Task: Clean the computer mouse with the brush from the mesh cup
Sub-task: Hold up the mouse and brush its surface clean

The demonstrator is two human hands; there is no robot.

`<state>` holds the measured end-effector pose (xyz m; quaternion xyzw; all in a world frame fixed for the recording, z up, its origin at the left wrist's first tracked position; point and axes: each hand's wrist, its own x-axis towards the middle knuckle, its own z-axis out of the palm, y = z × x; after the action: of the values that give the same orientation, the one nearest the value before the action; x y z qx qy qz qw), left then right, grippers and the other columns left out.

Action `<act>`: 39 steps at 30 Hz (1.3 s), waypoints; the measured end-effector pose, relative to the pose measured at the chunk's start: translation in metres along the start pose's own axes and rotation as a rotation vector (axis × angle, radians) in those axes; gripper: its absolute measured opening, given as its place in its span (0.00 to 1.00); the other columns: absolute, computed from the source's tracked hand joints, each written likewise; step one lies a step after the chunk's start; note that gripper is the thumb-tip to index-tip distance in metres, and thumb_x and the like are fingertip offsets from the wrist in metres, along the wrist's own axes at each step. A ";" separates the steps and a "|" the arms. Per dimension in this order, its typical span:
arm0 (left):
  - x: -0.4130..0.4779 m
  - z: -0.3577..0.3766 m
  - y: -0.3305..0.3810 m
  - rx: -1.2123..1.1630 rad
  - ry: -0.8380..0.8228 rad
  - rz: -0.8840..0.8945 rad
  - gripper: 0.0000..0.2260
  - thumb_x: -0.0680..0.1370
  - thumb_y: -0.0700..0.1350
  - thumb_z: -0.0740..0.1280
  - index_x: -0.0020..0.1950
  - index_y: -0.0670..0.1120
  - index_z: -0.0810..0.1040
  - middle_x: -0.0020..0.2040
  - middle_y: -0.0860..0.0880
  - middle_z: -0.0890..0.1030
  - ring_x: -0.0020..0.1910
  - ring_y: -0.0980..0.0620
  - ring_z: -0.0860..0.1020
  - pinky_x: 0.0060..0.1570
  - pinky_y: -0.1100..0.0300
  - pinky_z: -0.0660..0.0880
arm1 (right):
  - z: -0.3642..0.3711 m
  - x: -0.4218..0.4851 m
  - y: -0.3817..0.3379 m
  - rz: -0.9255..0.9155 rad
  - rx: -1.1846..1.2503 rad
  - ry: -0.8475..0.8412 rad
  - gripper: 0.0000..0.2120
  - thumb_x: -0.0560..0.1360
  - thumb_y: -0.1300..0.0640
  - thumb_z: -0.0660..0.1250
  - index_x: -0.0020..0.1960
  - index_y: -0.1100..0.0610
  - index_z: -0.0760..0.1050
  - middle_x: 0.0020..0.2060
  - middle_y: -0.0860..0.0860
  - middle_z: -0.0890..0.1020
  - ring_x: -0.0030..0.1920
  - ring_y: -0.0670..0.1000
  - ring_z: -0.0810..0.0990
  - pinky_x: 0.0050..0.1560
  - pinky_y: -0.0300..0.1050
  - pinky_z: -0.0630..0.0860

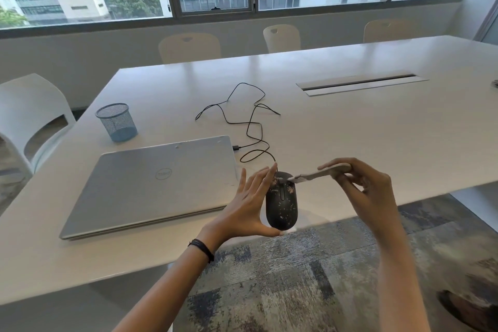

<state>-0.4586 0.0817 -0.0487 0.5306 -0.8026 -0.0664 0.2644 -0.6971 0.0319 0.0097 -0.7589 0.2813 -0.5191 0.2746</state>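
Mouse (281,201) sits at the near desk (350,129) edge, just right of the closed laptop (151,183), nose pointing far. Black shell, speckled with pale crumbs, thickest around the wheel and front buttons. Left hand (252,207) pinches it lengthwise: thumb at the tail, fingertips at the nose, other fingers spread open. Right hand (361,183) is closed round the handle of the brush (310,176), with the bristle end touching the mouse's front right, by the buttons. Cable (250,127) runs far from the nose in loose loops, plug lying beside the laptop's right edge. Mesh cup (116,122) stands well to the far left, looks empty.

Handling, as a guess: mouse is light, hard, smooth plastic, so it would skate under sideways brushing; the end-to-end pinch is the right hold, keeping the top clear. Avoid pressing buttons or wheel. The cable is limp, adds a slight drag and could snag. Brush is light and stiff in the handle, soft at the tip; hold it mid-handle. Crumbs are loose and may fall off the near edge to the carpet (310,277). Cleaning under way, plenty left.
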 end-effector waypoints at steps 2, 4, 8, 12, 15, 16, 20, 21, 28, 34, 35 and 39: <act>-0.001 0.001 0.001 -0.007 0.000 0.002 0.58 0.64 0.65 0.73 0.76 0.46 0.37 0.75 0.47 0.55 0.76 0.52 0.49 0.72 0.42 0.33 | -0.002 0.001 0.000 0.005 0.013 0.036 0.06 0.74 0.63 0.67 0.50 0.59 0.80 0.47 0.43 0.84 0.48 0.40 0.83 0.46 0.30 0.76; -0.002 0.000 0.003 -0.010 0.000 0.004 0.58 0.64 0.65 0.73 0.77 0.45 0.37 0.75 0.47 0.55 0.76 0.52 0.49 0.72 0.43 0.32 | -0.001 0.002 -0.001 0.009 0.014 0.048 0.06 0.74 0.62 0.67 0.50 0.59 0.80 0.47 0.43 0.84 0.48 0.39 0.83 0.46 0.30 0.77; -0.003 0.000 0.006 -0.004 -0.004 0.016 0.57 0.64 0.65 0.72 0.76 0.44 0.37 0.76 0.47 0.53 0.76 0.52 0.47 0.72 0.43 0.32 | -0.002 0.000 0.001 0.039 0.032 0.020 0.09 0.74 0.68 0.68 0.50 0.56 0.79 0.46 0.44 0.85 0.48 0.42 0.83 0.44 0.33 0.77; -0.007 0.001 0.007 -0.007 -0.004 0.009 0.58 0.64 0.65 0.73 0.76 0.48 0.35 0.76 0.47 0.53 0.77 0.52 0.47 0.72 0.45 0.31 | -0.005 -0.003 0.000 0.040 0.093 0.055 0.10 0.75 0.66 0.68 0.49 0.51 0.79 0.44 0.43 0.85 0.48 0.46 0.84 0.45 0.38 0.80; -0.009 0.001 0.008 -0.013 -0.004 0.004 0.58 0.64 0.65 0.73 0.76 0.49 0.35 0.76 0.47 0.53 0.77 0.51 0.47 0.72 0.45 0.31 | -0.006 -0.005 0.000 0.067 0.114 0.028 0.11 0.75 0.66 0.68 0.48 0.49 0.79 0.44 0.43 0.85 0.49 0.46 0.84 0.45 0.37 0.79; -0.010 0.001 0.009 -0.014 -0.003 0.003 0.58 0.64 0.65 0.73 0.76 0.49 0.35 0.76 0.47 0.53 0.77 0.51 0.47 0.72 0.45 0.31 | -0.007 -0.006 -0.001 0.075 0.125 0.026 0.12 0.75 0.66 0.68 0.48 0.49 0.79 0.44 0.43 0.86 0.49 0.46 0.84 0.45 0.37 0.79; -0.015 0.002 0.012 -0.021 -0.006 0.002 0.58 0.64 0.65 0.73 0.76 0.50 0.34 0.76 0.47 0.53 0.77 0.52 0.46 0.72 0.44 0.32 | -0.007 -0.013 -0.008 0.099 0.141 0.032 0.12 0.74 0.64 0.68 0.48 0.46 0.80 0.45 0.44 0.86 0.49 0.47 0.84 0.47 0.38 0.79; -0.017 0.003 0.012 -0.015 -0.008 0.004 0.58 0.64 0.66 0.72 0.76 0.49 0.34 0.76 0.48 0.52 0.77 0.52 0.46 0.72 0.44 0.32 | -0.006 -0.015 -0.010 0.106 0.140 0.021 0.11 0.74 0.63 0.68 0.48 0.47 0.80 0.44 0.44 0.86 0.49 0.47 0.84 0.47 0.39 0.79; -0.037 0.003 0.015 -0.001 -0.013 -0.009 0.58 0.64 0.67 0.72 0.76 0.50 0.33 0.76 0.51 0.50 0.77 0.53 0.45 0.72 0.44 0.33 | 0.003 -0.029 -0.022 0.129 0.134 -0.014 0.06 0.73 0.59 0.67 0.48 0.51 0.80 0.45 0.45 0.86 0.50 0.46 0.84 0.49 0.40 0.80; -0.057 0.000 0.015 -0.011 -0.002 -0.034 0.57 0.64 0.69 0.69 0.76 0.47 0.35 0.76 0.47 0.53 0.76 0.52 0.47 0.72 0.43 0.33 | 0.012 -0.038 -0.028 0.093 0.149 -0.032 0.06 0.74 0.60 0.68 0.49 0.51 0.80 0.45 0.44 0.86 0.49 0.47 0.84 0.47 0.37 0.80; -0.060 -0.001 0.015 -0.011 -0.003 -0.041 0.57 0.64 0.69 0.69 0.76 0.46 0.36 0.76 0.46 0.53 0.77 0.51 0.47 0.72 0.42 0.33 | 0.013 -0.040 -0.028 0.098 0.150 -0.048 0.06 0.74 0.60 0.68 0.49 0.51 0.80 0.45 0.45 0.86 0.49 0.47 0.84 0.47 0.39 0.80; -0.068 -0.002 0.012 0.002 -0.010 -0.033 0.56 0.64 0.69 0.69 0.76 0.47 0.37 0.76 0.46 0.54 0.77 0.51 0.48 0.72 0.42 0.34 | 0.016 -0.042 -0.026 0.075 0.183 -0.019 0.07 0.74 0.60 0.68 0.49 0.49 0.80 0.45 0.44 0.86 0.51 0.48 0.84 0.48 0.40 0.80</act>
<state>-0.4475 0.1477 -0.0660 0.5437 -0.7951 -0.0725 0.2588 -0.6910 0.0819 -0.0033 -0.7247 0.2580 -0.5247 0.3647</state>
